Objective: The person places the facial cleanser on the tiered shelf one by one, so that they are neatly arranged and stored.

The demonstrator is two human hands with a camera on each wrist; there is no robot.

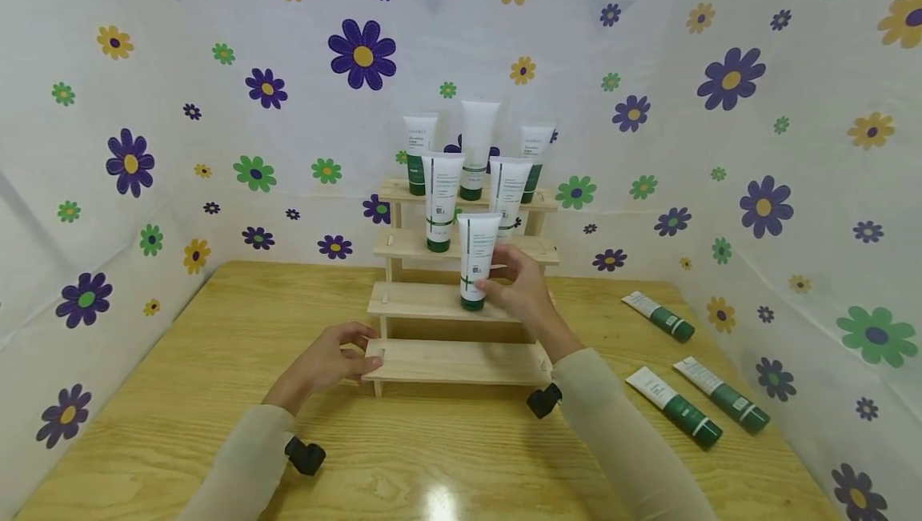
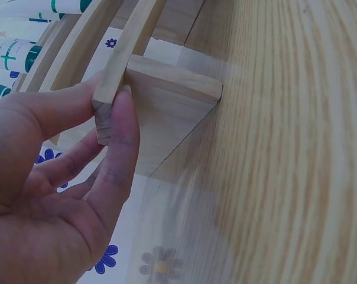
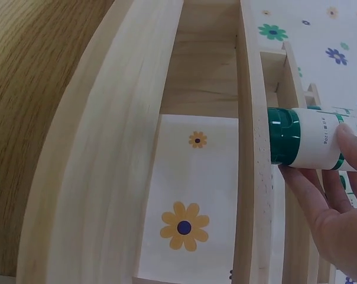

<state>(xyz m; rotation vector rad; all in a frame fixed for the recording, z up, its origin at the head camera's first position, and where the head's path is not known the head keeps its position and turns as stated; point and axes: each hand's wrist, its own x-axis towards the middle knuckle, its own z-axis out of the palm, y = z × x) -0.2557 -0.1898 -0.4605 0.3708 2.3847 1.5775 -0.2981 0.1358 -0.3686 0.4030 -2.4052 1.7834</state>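
My right hand [image 1: 524, 290] grips a white squeeze tube [image 1: 475, 253] with a green cap, thumb on its front and fingers behind. The tube is upright, cap down, at the second-lowest step of a wooden tiered stand [image 1: 461, 362]. In the right wrist view the green cap [image 3: 283, 136] is right at the board's edge. My left hand [image 1: 324, 362] pinches the left end of the lowest board [image 2: 116, 77] between thumb and fingers. Two similar tubes [image 1: 442, 201] stand one step higher, and three tubes [image 1: 479, 145] stand on the top step.
Three more white and green tubes [image 1: 673, 407] lie on the wooden table [image 1: 216, 329], right of the stand. Flower-printed white sheeting [image 1: 288, 137] encloses the back and sides. Each wrist carries a small black camera [image 1: 306, 455].
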